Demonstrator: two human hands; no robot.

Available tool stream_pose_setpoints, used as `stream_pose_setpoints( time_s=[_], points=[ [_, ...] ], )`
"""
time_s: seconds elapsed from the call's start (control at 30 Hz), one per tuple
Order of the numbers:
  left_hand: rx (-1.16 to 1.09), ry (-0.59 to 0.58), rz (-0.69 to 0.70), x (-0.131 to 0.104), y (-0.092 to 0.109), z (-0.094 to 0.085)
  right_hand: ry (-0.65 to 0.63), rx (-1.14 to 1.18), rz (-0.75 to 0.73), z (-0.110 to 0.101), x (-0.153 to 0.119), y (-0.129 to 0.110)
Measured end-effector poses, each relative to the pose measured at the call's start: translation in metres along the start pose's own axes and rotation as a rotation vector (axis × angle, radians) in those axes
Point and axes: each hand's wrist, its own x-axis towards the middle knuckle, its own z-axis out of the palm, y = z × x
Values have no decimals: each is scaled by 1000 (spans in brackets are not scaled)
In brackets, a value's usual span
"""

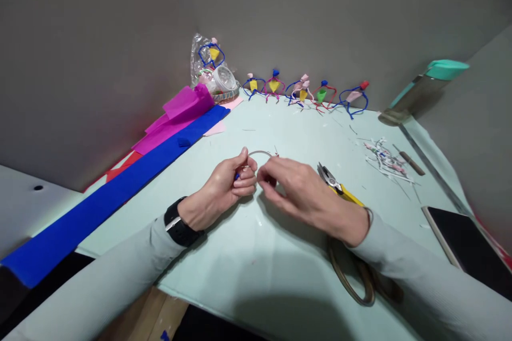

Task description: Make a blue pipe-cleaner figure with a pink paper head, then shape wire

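Over the middle of the pale table [240,240], my left hand [236,175] is closed, thumb pressed on the curled fingers. A bit of blue material [237,176] shows between those fingers. A thin curved wire [260,152] arches from the left thumb towards my right hand [290,186], whose fingers are bent together close beside the left ones. The right fingertips point down and inward, and what lies between them is too small to tell. Pliers with yellow handles [336,184] lie partly under the right wrist.
Several small wire figures [274,85] stand along the back wall. Blue paper [120,189], magenta paper [176,112] and a basket [226,95] are on the left. At the right are scraps [386,160], a phone [472,245], a teal-topped bottle [420,90] and scissors handles [352,277].
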Motion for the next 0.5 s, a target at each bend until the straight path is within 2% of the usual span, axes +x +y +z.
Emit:
stream_pose_setpoints(
  time_s=[0.13,0.27,0.37,0.5],
  points=[
    [35,-20,-47,2,-6,4,38,-5,11,-5,19,0],
    [40,1,19,2,-3,4,19,-14,-2,-4,26,-1],
    [37,23,88,-1,3,1,8,-15,39,-6,17,1],
    [49,35,136,-6,9,3,-151,23,-20,-3,-6,-2]
  ],
)
